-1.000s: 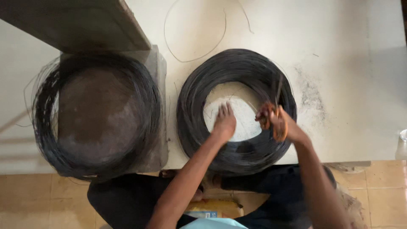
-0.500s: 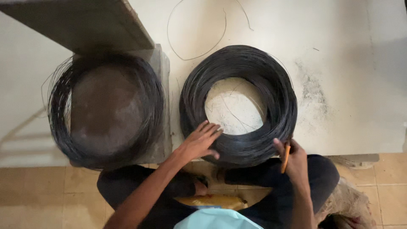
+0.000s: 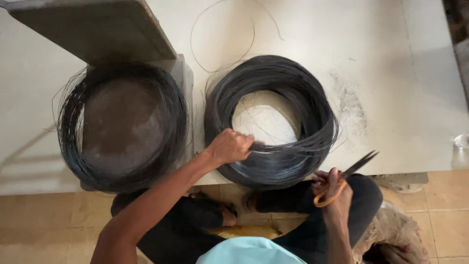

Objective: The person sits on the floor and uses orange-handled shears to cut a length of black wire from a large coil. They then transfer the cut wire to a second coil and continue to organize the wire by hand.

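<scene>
Two wire coils (image 3: 271, 120): left hand (image 3: 229, 146) pinches strands of one, right hand (image 3: 334, 188) clasps one scissors (image 3: 344, 178).

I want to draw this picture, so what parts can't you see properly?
All in the head view:
- The left hand covers the spot where it grips the wire coil.
- The right hand hides part of the scissors handles.
- A grey board covers the table corner beneath it.
- A clear object is cut off by the right edge.
</scene>
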